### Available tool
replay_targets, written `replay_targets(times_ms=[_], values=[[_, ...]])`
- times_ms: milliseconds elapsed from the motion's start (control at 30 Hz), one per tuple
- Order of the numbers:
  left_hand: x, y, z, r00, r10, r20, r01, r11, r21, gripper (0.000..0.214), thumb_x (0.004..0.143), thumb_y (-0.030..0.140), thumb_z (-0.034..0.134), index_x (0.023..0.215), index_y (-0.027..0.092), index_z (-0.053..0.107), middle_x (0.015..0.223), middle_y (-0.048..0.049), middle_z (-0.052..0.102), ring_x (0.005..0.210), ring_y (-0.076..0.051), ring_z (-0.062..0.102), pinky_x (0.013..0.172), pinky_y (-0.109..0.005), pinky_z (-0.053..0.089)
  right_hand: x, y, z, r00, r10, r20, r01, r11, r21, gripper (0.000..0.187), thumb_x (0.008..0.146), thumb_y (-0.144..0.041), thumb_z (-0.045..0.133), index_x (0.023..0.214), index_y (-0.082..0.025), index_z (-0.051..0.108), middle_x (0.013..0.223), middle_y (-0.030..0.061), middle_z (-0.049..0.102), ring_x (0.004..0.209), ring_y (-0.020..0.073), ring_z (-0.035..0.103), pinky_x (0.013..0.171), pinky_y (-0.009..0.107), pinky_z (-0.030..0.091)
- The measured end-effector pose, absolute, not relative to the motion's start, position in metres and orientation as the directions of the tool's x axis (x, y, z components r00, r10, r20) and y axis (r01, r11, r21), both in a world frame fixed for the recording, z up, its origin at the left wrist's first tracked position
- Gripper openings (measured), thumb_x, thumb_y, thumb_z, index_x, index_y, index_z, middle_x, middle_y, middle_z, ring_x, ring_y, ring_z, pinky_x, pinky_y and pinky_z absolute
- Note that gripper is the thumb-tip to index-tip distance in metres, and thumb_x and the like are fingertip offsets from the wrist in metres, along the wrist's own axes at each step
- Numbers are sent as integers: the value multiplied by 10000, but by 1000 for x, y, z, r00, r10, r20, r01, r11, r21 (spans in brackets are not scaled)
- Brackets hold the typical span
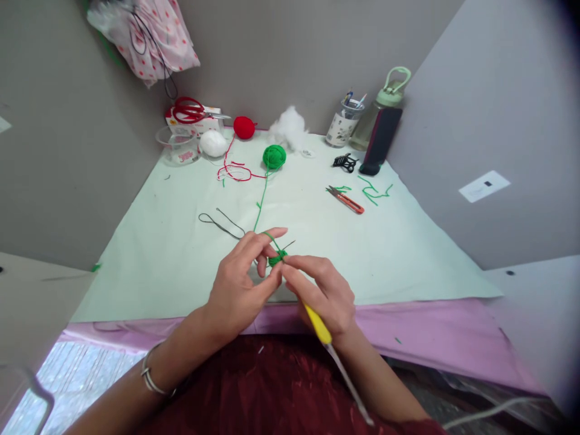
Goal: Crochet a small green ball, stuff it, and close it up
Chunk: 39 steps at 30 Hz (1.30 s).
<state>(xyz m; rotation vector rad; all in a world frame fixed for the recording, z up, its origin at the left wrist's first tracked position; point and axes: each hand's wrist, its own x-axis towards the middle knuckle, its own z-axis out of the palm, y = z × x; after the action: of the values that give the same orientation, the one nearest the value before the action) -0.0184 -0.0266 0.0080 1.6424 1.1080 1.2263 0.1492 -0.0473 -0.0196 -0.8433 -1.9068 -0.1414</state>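
My left hand (242,284) pinches a small green crochet piece (277,258) between thumb and fingers, with the green strand looped over its index finger. My right hand (324,293) is closed around a yellow-handled crochet hook (318,325), whose tip sits at the green piece. The green yarn strand (261,202) runs from my hands back to a green yarn ball (274,156) on the pale green mat (158,254).
At the back lie a red yarn ball (244,127), a white ball (213,143), white stuffing (288,127), red scissors (194,111) on a box, a plastic cup (179,147), a pen cup (342,125) and a bottle (378,112). Orange snips (347,200) and green yarn scraps (374,191) lie right.
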Motion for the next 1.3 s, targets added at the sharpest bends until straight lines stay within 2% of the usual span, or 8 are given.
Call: replay_targets(times_ms=[133, 333, 467, 633, 867, 1000, 1167, 1300], values=[[-17, -30, 12, 196, 980, 18, -101, 2, 995, 487, 837, 224, 798, 1314, 259, 709, 877, 5, 636, 755, -133, 563, 759, -273, 480, 147, -51, -27, -194, 498, 845, 665, 700, -260, 552, 876, -26, 723, 1337, -329, 695, 1121, 58, 779, 1016, 238, 759, 843, 375, 668], [-22, -22, 10, 472, 835, -282, -428, 497, 755, 535, 777, 307, 873, 1288, 218, 744, 839, -2, 631, 774, -120, 557, 777, -260, 457, 148, -47, -19, -18, 597, 802, 443, 724, -529, 334, 983, -122, 614, 1228, -310, 741, 1064, 64, 778, 928, 217, 750, 737, 378, 649], [-25, -18, 10, 399, 879, -260, -421, 427, 800, 409, 771, 266, 870, 1172, 214, 807, 846, 0, 627, 800, -118, 550, 799, -249, 449, 150, -44, -8, 166, 807, 566, 113, 555, -824, 194, 1025, -205, 569, 1004, -237, 759, 870, 43, 753, 729, 171, 694, 672, 349, 606], [-21, -23, 8, 403, 906, -133, -372, 294, 881, 402, 805, 263, 852, 1203, 273, 799, 920, -8, 677, 923, -150, 590, 907, -270, 465, 147, -38, -10, 127, 869, 478, -112, 491, -864, 156, 1012, -264, 623, 974, -235, 771, 935, 47, 772, 822, 175, 713, 699, 329, 601], [-16, -26, 4, 275, 955, -114, -362, 213, 908, 468, 817, 248, 849, 1273, 306, 761, 888, 19, 681, 880, -135, 618, 888, -264, 498, 137, -46, -15, 93, 732, 675, 289, 629, -722, 246, 1000, -140, 612, 1119, -288, 769, 994, 44, 760, 891, 182, 731, 744, 343, 632], [-14, -24, 7, 421, 875, -241, -479, 440, 760, 456, 796, 294, 858, 1242, 240, 780, 938, -14, 717, 858, -125, 627, 849, -245, 516, 136, -49, -17, -12, 575, 818, 550, 687, -475, 319, 942, -101, 687, 1175, -305, 765, 1093, 66, 743, 950, 202, 722, 744, 357, 626], [-19, -18, 10, 475, 835, -278, -508, 519, 687, 350, 793, 254, 845, 1136, 191, 823, 925, -22, 719, 811, -93, 615, 846, -226, 509, 142, -41, -11, 219, 785, 579, 80, 577, -813, 217, 1025, -181, 587, 1045, -280, 778, 907, 18, 749, 731, 148, 654, 679, 322, 555], [-18, -21, 8, 450, 871, -197, -435, 406, 803, 400, 828, 277, 831, 1226, 252, 790, 1006, -24, 759, 923, -141, 649, 892, -261, 489, 142, -37, -12, 144, 882, 448, -150, 467, -871, 156, 1009, -272, 643, 996, -282, 798, 926, 18, 762, 752, 143, 657, 690, 299, 545]])
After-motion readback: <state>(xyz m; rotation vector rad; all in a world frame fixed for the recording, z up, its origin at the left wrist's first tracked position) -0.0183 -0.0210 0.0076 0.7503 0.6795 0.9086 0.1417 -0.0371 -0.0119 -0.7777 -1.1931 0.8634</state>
